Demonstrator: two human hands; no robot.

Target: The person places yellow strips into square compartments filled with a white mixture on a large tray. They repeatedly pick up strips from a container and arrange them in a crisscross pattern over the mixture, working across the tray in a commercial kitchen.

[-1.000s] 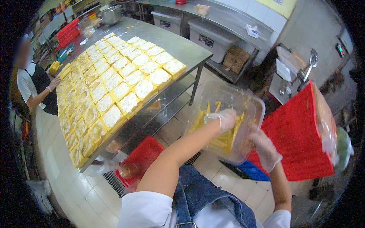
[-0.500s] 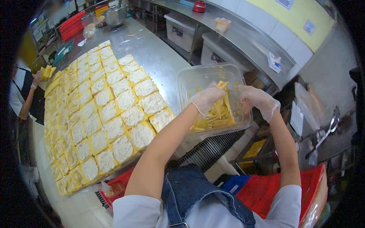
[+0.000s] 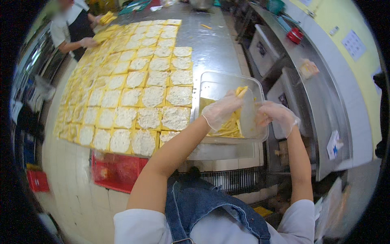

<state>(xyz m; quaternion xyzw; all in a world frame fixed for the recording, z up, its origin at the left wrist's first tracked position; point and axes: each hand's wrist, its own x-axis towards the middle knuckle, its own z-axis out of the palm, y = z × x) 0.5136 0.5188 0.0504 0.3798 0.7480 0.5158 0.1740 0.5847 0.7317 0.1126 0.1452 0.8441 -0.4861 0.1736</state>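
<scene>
A clear plastic tub (image 3: 250, 83) rests at the table's right edge, with a heap of yellow strips (image 3: 229, 128) inside that look like bread trimmings. My left hand (image 3: 223, 109), in a thin clear glove, is closed over the tub around several yellow strips (image 3: 241, 91) that poke out past its fingers. At the tub's right wall, my gloved right hand (image 3: 278, 116) has its fingers curled over the rim; they are partly blurred. To the left of the tub lie rows of square yellow bread slices (image 3: 136, 79) topped with a white spread.
Across the metal table (image 3: 207, 40), a co-worker (image 3: 73, 28) in a dark apron handles yellow slices. A steel counter (image 3: 325, 101) runs along the right, with white bins (image 3: 264, 49) beneath. A red crate (image 3: 118, 171) sits below the table's near edge.
My view has swung to the right, so the table and slices sit differently in the picture. Both hands stay at the tub; strips now stick up from my left fingers. The co-worker's other hand now shows.
</scene>
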